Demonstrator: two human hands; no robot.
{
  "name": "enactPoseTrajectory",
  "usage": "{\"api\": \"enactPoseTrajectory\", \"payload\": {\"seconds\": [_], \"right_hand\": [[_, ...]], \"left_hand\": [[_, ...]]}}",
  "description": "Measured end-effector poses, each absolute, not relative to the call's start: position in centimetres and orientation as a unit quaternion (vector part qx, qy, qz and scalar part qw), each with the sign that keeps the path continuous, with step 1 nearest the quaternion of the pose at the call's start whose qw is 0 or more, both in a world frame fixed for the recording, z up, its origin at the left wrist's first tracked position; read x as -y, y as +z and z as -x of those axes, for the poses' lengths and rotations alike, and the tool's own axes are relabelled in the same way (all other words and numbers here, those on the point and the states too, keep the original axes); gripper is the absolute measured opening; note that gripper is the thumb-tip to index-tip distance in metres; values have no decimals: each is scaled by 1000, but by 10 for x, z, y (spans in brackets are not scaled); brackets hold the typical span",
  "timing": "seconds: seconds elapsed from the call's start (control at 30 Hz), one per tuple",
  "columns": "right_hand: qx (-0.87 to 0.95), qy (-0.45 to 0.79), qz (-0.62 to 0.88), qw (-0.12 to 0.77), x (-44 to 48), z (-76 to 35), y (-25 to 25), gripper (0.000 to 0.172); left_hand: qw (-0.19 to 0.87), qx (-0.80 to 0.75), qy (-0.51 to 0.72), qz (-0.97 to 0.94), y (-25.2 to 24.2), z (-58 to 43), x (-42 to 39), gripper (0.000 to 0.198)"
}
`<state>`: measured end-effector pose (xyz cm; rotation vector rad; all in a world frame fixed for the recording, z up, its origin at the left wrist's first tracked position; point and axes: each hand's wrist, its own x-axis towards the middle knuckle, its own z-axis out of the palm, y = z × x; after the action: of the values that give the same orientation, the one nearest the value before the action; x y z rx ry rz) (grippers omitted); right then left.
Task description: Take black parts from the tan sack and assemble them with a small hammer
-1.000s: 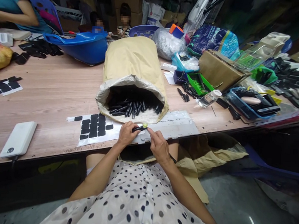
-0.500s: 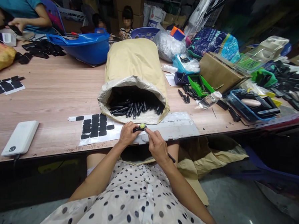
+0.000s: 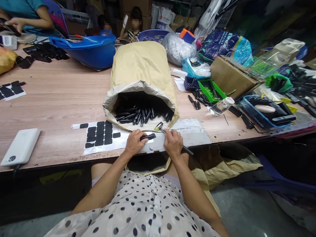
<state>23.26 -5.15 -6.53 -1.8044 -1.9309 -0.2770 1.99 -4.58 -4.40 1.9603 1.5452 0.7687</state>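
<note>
One black part (image 3: 148, 136), lying crosswise on desk (image 3: 55, 102), pinched by left hand (image 3: 133, 142); right hand (image 3: 173, 143) fisted round hammer (image 3: 159, 126), head just beyond the part.

left hand (image 3: 132, 142): curled, gripping, palm down | right hand (image 3: 173, 143): fisted, palm down
</note>
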Motion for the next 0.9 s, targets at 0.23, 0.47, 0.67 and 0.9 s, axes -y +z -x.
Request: {"api": "enactPoseTrajectory", "payload": {"seconds": [0.23,0.47,0.67,0.9], "right_hand": [[698,-96,671,230,53,-228,-65,33],[694,-104,667,249,53,-225,-65,33],[694,-130,661,254,51,-224,-67,31],[691,-133,659,267,50,-223,-70,31]], "left_hand": [[250,-564,270,-739,-44,-17,46,17],[243,-551,263,-754,-39,-15,46,17],[280,-404,235,-839,-24,-18,86,23],[353,-452,-30,-819,-29,-40,122,24]]}}
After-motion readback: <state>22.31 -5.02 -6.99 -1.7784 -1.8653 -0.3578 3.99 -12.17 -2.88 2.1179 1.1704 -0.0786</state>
